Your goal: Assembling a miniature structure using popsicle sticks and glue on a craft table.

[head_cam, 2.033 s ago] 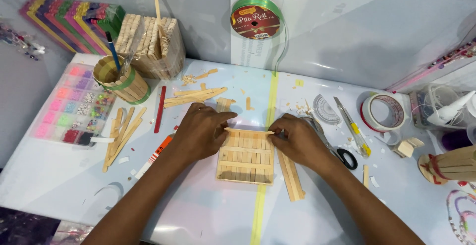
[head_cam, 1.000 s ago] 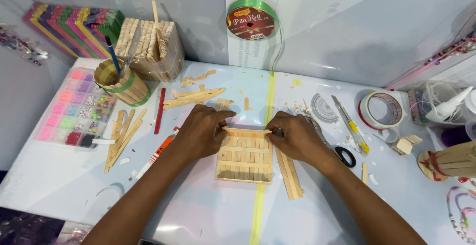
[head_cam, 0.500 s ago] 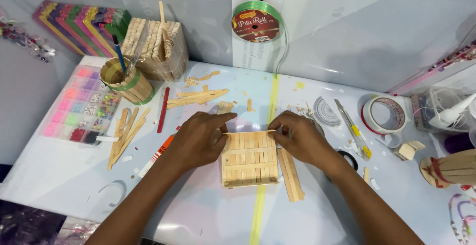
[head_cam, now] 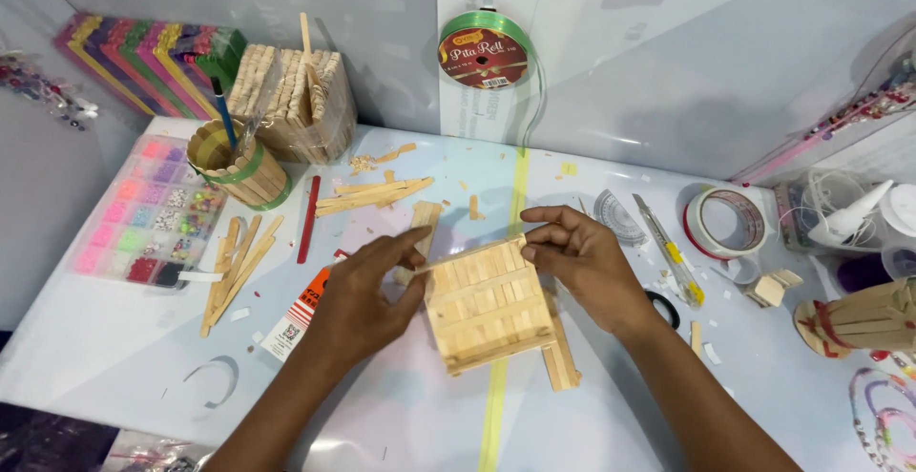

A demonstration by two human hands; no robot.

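Single head-worn view, looking steeply down and forward from above the white table [head_cam: 114, 338], close enough that both forearms enter from the bottom edge and the left hand [head_cam: 367, 291] and right hand [head_cam: 582, 262] sit near frame centre. The view faces the grey back wall [head_cam: 668, 71], which fills the upper third, and is rolled slightly, so the table's far edge slopes. No second view to share ground.

Counts on worktop [head_cam: 114, 338]
Two hands [head_cam: 358, 305], one stick panel [head_cam: 487, 305], one ribbon spool [head_cam: 484, 52], one tape roll [head_cam: 725, 221], one bead box [head_cam: 143, 214].
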